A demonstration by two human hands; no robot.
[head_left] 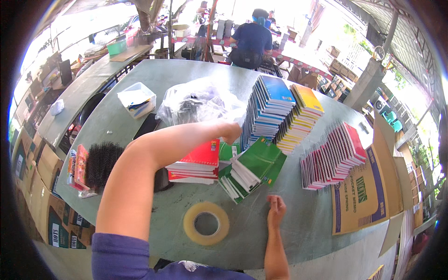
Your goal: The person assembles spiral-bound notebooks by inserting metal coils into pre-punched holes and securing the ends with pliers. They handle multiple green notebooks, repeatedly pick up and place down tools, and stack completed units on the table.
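My left arm stretches across the table, and my left hand (228, 132) hangs bent at the wrist between the clear plastic bag (200, 100) and a tall stack of blue notebooks (267, 109); its fingers are mostly hidden. Below it lie red notebooks (198, 161) and a loose pile of green notebooks (261, 161), some fanned with white page edges showing. Just in front of the green pile, my right hand (276, 207) is closed with its fingers curled; whether anything is inside cannot be seen. A wide roll of clear tape (206, 223) lies between my arms.
Yellow notebooks (301, 116) stand beside the blue stack. Farther right are stacked red spiral notebooks (333, 156) and an open cardboard box (361, 196). Leftward lie a bundle of black spiral coils (103, 165) and a white plastic container (136, 99). A person (252, 39) sits beyond the table.
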